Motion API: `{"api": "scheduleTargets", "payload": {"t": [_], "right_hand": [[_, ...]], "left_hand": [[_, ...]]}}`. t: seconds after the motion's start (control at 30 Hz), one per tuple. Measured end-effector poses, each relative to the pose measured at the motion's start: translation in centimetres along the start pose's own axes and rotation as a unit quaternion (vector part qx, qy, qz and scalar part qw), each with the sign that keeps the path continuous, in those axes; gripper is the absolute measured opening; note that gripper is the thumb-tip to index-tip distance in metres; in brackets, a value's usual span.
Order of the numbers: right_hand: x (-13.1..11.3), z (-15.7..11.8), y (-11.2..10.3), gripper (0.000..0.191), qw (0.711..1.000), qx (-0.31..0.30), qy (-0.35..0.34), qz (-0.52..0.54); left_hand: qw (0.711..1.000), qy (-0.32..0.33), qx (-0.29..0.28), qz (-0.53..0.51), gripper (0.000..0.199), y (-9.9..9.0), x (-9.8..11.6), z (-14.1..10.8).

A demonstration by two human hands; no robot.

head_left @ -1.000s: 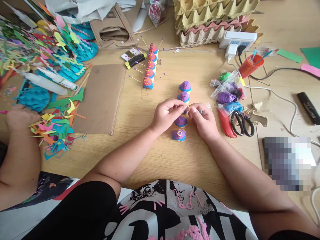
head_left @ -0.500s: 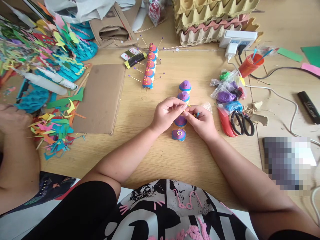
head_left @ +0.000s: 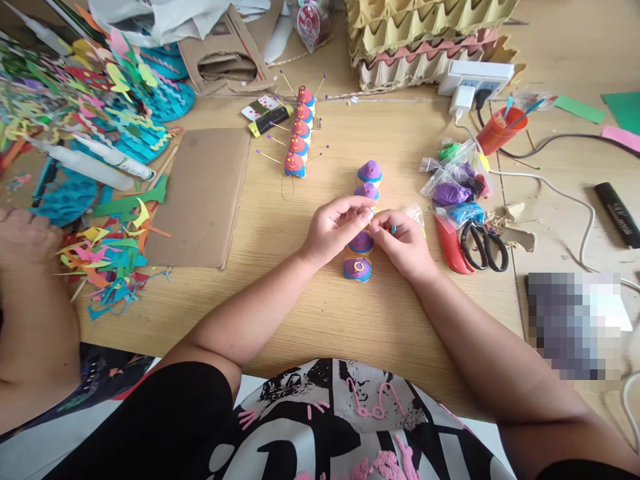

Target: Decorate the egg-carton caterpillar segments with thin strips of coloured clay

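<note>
A row of purple-and-blue clay-covered egg-carton bumps (head_left: 370, 171) runs toward me on the table, and the nearest one (head_left: 357, 270) carries a yellow clay ring. Over the middle of this row my left hand (head_left: 334, 232) is closed in a pinch at a thin bit of yellow clay, mostly hidden by the fingers. Close beside it, my right hand (head_left: 406, 245) also pinches with thumb and forefinger at the yellow clay. A small blue end of a tool (head_left: 393, 229) pokes out between its fingers. The hands cover part of the row.
A finished-looking red-and-blue caterpillar (head_left: 299, 137) with pin-like legs stands behind. Cardboard (head_left: 200, 200) and paper scraps (head_left: 107, 263) lie left, near another person's hand (head_left: 27, 237). Bagged clay (head_left: 453, 193), scissors (head_left: 483, 247), a red cup (head_left: 503, 130) and cables are right; egg trays (head_left: 425, 33) behind.
My fingertips have drawn slightly apart, the right hand shifting a little. The yellow strand that showed above the fingertips is now barely visible.
</note>
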State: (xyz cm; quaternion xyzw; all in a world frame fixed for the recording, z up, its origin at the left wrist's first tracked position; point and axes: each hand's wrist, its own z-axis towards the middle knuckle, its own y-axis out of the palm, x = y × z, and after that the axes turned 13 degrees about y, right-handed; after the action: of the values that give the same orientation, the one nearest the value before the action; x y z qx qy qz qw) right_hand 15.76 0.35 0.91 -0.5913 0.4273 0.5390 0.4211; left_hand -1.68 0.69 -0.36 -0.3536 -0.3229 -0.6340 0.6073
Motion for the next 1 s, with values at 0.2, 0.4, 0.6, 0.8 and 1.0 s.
{"api": "scheduleTargets", "payload": {"t": [0.2, 0.4, 0.6, 0.8, 1.0], "right_hand": [[-0.1, 0.1, 0.0, 0.045, 1.0, -0.025, 0.014, -0.008], [-0.1, 0.0, 0.0, 0.04, 0.999, -0.046, 0.008, -0.028], [0.0, 0.0, -0.1, 0.039, 0.998, -0.054, 0.0, -0.036], [-0.1, 0.0, -0.2, 0.045, 0.999, -0.053, 0.006, -0.005], [0.0, 0.0, 0.0, 0.046, 0.998, -0.056, 0.01, 0.009]], "left_hand": [[1.0, 0.009, 0.0, -0.01, 0.04, 0.1, -0.1, 0.0], [1.0, 0.004, -0.008, -0.001, 0.041, 0.1, 0.1, 0.1], [1.0, 0.002, -0.011, 0.002, 0.038, 0.0, 0.0, 0.0], [1.0, -0.009, 0.01, -0.006, 0.04, 0.1, -0.5, 0.0], [0.998, -0.021, 0.041, -0.032, 0.044, 0.1, -0.9, 0.1]]}}
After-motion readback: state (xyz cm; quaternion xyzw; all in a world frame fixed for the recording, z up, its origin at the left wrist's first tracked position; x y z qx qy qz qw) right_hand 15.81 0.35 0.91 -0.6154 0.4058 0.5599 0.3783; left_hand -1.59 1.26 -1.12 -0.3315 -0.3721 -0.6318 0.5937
